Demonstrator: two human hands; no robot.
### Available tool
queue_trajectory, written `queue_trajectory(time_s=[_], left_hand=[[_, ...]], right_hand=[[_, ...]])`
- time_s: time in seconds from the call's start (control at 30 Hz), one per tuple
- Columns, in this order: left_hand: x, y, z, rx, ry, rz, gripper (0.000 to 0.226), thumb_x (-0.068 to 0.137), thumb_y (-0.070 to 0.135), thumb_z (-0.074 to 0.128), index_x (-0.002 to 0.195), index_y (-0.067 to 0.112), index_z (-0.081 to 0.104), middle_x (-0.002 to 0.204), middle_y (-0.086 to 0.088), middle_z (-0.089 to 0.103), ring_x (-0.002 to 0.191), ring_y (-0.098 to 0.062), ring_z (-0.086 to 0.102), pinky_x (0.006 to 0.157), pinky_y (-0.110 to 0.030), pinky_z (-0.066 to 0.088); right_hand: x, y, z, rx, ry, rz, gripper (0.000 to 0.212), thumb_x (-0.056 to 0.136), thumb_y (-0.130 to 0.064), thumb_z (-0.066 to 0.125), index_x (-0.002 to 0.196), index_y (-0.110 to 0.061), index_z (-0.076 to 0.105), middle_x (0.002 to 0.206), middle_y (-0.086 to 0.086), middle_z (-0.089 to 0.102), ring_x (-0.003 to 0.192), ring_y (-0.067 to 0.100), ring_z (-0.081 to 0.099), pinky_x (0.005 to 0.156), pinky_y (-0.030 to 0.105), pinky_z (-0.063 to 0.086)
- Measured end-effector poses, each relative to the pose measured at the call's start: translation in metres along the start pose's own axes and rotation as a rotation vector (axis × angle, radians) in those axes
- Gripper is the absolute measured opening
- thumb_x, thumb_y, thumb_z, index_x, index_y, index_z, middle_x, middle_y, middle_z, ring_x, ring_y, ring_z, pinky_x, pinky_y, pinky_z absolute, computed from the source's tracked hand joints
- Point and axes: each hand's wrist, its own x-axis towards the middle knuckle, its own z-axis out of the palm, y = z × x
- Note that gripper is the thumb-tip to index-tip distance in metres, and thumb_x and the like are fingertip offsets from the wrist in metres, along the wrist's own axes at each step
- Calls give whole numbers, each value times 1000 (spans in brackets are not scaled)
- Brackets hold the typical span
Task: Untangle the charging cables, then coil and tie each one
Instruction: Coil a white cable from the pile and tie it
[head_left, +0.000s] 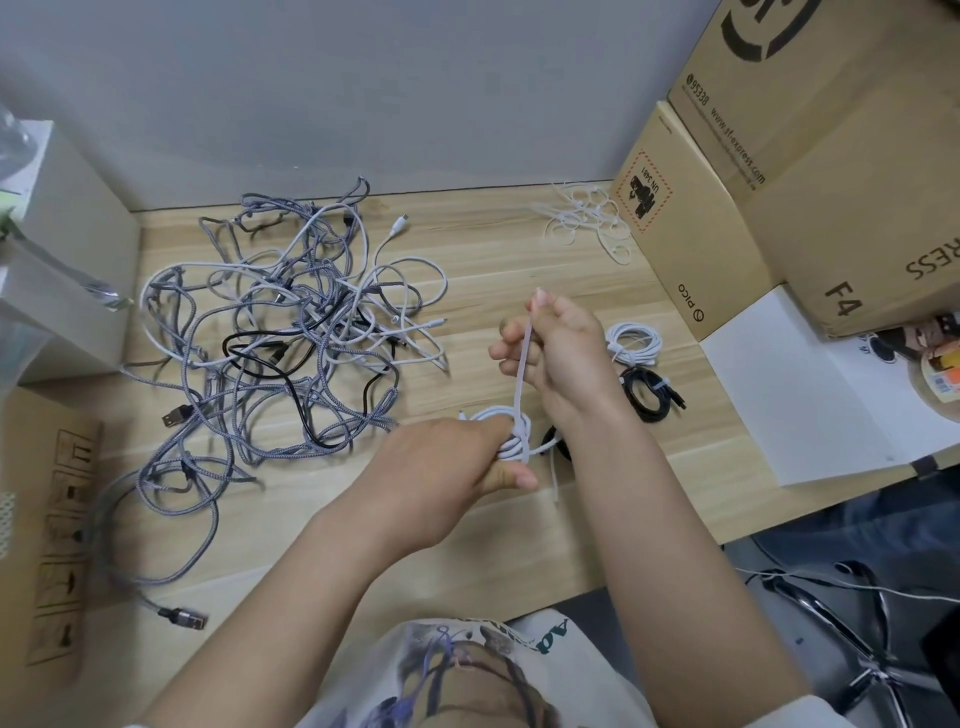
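My left hand (447, 467) grips a coiled white cable (501, 423) just above the wooden table (509, 530). A white zip tie (522, 369) wraps the coil and runs up to my right hand (558, 345), which pinches its free end and holds it taut. A big tangle of grey braided, white and black cables (280, 332) lies to the left. A tied white coil (634, 343) and a tied black coil (649, 397) lie to the right. Another black coil (553, 441) is partly hidden behind my right forearm.
A heap of loose white zip ties (584, 218) lies at the back right beside stacked cardboard boxes (779, 182). A white sheet (795, 395) covers the table's right end. A white box (62, 249) stands at left, and a flat carton (47, 530) lies at front left.
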Motion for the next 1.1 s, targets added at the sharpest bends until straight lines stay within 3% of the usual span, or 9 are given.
queue_trajectory(time_s=[0.1, 0.23, 0.3, 0.4, 0.63, 0.77, 0.87, 0.93, 1.1], left_hand=[[-1, 0, 5, 43, 14, -55, 40, 90, 60, 29, 89, 20, 32, 87, -2, 58, 91, -29, 53, 61, -35, 28], [3, -1, 9, 24, 111, -164, 38, 91, 60, 27, 94, 23, 34, 87, -1, 58, 95, -30, 55, 62, -34, 29], [6, -1, 10, 34, 137, -210, 43, 92, 59, 28, 111, 23, 42, 100, -4, 64, 99, -30, 57, 63, -33, 30], [6, 4, 8, 9, 141, -281, 43, 93, 58, 28, 114, 24, 43, 104, -5, 64, 100, -32, 57, 66, -34, 33], [12, 12, 5, -45, 170, -365, 18, 100, 37, 33, 95, 20, 37, 101, -9, 60, 99, -36, 56, 66, -34, 33], [14, 9, 6, -202, 246, -392, 6, 93, 22, 39, 89, 20, 35, 90, -5, 53, 96, -36, 55, 69, -38, 41], [15, 8, 4, -615, 248, -235, 9, 82, 27, 41, 76, 22, 45, 72, 10, 57, 74, -17, 57, 62, -34, 46], [12, 11, -3, -1036, 127, -154, 16, 78, 30, 47, 62, 26, 49, 54, 14, 44, 52, -4, 39, 47, -20, 34], [2, 12, -17, -1793, -240, -1, 19, 62, 37, 71, 66, 24, 56, 62, 4, 29, 57, -12, 22, 45, -18, 20]], right_hand=[[-6, -2, -1, 221, -13, 66, 22, 104, -26, 34, 87, -15, 44, 47, -5, 51, 42, 10, 54, 44, 18, 44], [-22, 6, 4, 169, -98, 52, 29, 102, -30, 36, 83, -12, 49, 47, -3, 47, 43, 12, 50, 46, 21, 41], [-30, 10, 7, 175, -156, 28, 32, 100, -28, 37, 75, -12, 48, 45, -5, 40, 39, 9, 41, 45, 22, 28], [-40, 10, 9, 199, -220, -70, 32, 93, -34, 44, 68, -14, 46, 45, -9, 31, 38, 5, 30, 51, 30, 11], [-61, 9, 10, 109, -353, -306, 32, 92, -35, 54, 62, -22, 53, 51, -18, 41, 44, -1, 25, 46, 15, 20], [-67, 9, 7, 54, -432, -365, 29, 80, -52, 53, 62, -30, 56, 60, -15, 44, 50, 2, 32, 52, 15, 28], [-71, 1, -1, 181, -484, -395, 27, 86, -43, 52, 65, -28, 57, 58, -19, 45, 50, 1, 32, 52, 16, 29], [-69, -6, -6, 315, -524, -415, 27, 90, -35, 49, 68, -23, 57, 53, -18, 38, 46, 4, 29, 49, 20, 26], [-63, -20, -15, 536, -675, -437, 25, 92, -31, 50, 73, -17, 59, 53, -6, 24, 46, 11, 21, 49, 19, 31]])
